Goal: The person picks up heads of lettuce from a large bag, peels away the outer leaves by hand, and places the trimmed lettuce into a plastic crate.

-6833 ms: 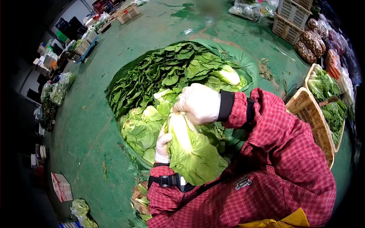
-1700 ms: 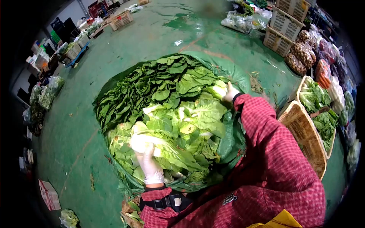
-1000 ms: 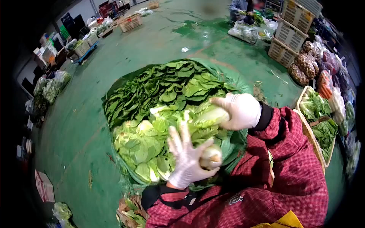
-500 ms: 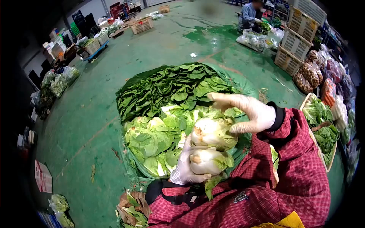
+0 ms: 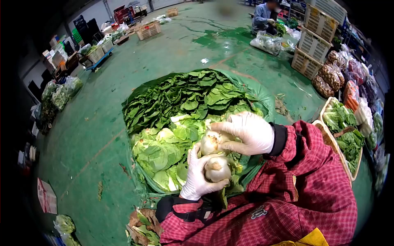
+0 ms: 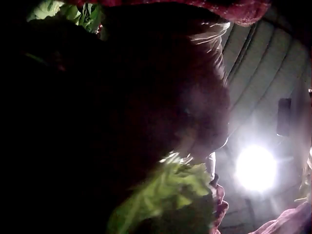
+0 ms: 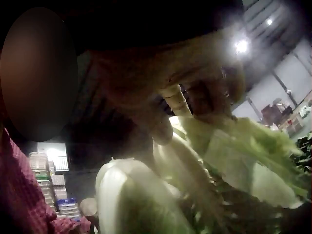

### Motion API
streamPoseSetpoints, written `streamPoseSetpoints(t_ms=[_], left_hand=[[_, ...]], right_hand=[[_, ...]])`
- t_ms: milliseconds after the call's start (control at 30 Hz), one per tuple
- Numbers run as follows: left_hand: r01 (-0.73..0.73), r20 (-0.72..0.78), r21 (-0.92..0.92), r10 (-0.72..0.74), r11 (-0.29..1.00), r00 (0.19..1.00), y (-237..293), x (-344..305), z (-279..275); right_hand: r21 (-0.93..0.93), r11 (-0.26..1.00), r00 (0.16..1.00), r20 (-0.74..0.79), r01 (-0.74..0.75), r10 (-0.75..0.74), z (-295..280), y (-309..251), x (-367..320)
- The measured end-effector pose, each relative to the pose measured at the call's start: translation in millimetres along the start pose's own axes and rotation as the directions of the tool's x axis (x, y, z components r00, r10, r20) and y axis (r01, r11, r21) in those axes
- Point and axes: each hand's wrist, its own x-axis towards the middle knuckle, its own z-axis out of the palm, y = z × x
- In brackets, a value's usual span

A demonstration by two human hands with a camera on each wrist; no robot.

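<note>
The left hand (image 5: 198, 175) is gripping the lower cabbage head (image 5: 217, 169); the right hand (image 5: 251, 132) is pinching the upper cabbage head (image 5: 211, 145), the dim right-wrist view leaving finger placement uncertain. Both are being held above the green sack (image 5: 264, 98), toward its near edge; dark greens (image 5: 166, 96) are lining its far edge.

Leafy greens (image 5: 180, 92) are filling the far side of the sack (image 5: 266, 102), cabbages (image 5: 158, 153) are sitting up front — crates (image 5: 314, 44) are standing back right, a carton (image 5: 46, 197) is lying off left.
</note>
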Motion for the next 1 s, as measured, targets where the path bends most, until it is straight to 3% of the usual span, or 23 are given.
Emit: streamPoseSetpoints(t_ms=[100, 200, 233, 333, 367, 400, 467, 500, 567, 600, 667, 733, 867, 1000], left_hand=[[-0.008, -0.034, 0.254, 0.018, 0.967, 0.999, 6, 0, -3], [0.048, -0.028, 0.431, -0.04, 0.901, 0.999, 12, 3, -1], [0.073, -0.036, 0.439, -0.064, 0.895, 0.997, 12, 4, -1], [0.148, -0.078, 0.396, -0.128, 0.906, 0.989, 1, 5, -2], [0.147, -0.066, 0.356, -0.132, 0.923, 0.989, -8, 4, -4], [0.148, -0.027, 0.159, -0.145, 0.976, 0.989, -20, 1, -6], [0.153, 0.063, -0.239, -0.142, 0.959, 0.988, -32, -3, -11], [0.22, 0.098, -0.448, -0.197, 0.866, 0.976, -28, -7, -10], [0.217, 0.106, -0.506, -0.19, 0.835, 0.976, -28, -7, -9], [0.207, 0.103, -0.459, -0.179, 0.864, 0.978, -26, -6, -8], [0.189, 0.078, -0.33, -0.172, 0.925, 0.982, -24, -5, -4], [0.174, 0.029, -0.154, -0.171, 0.973, 0.985, -24, -6, 0], [0.124, -0.043, 0.088, -0.12, 0.988, 0.992, -16, -5, 0], [0.104, -0.068, 0.219, -0.092, 0.97, 0.993, -17, -10, -6]], right_hand=[[0.071, 0.997, 1.0, -0.002, 0.0, 0.0, 8, 4, 3], [-0.265, 0.96, 0.995, -0.023, 0.09, -0.1, 8, -1, 3], [-0.329, 0.933, 0.983, -0.057, 0.147, -0.175, 12, 2, 7], [-0.306, 0.948, 0.996, 0.059, 0.087, -0.072, 1, 4, 19], [-0.317, 0.935, 0.95, -0.21, 0.157, -0.231, -3, 18, 21], [-0.251, 0.956, 0.904, -0.354, 0.154, -0.239, -11, 31, 27], [-0.462, 0.886, 0.9, -0.395, -0.023, -0.183, -26, 51, 40], [-0.421, 0.906, 0.911, -0.387, -0.033, -0.146, -22, 53, 38], [-0.339, 0.94, 0.935, -0.347, -0.048, -0.077, -9, 56, 32], [-0.114, 0.993, 0.972, -0.234, -0.013, -0.015, -7, 42, 27], [0.117, 0.993, 0.996, -0.094, 0.001, 0.01, 15, 17, 20], [-0.259, 0.963, 0.996, -0.058, -0.078, 0.065, 26, -14, 16], [-0.297, 0.953, 0.989, -0.148, -0.053, 0.009, 50, -3, 17], [-0.294, 0.954, 0.989, -0.113, 0.055, -0.092, 53, 8, 18]])
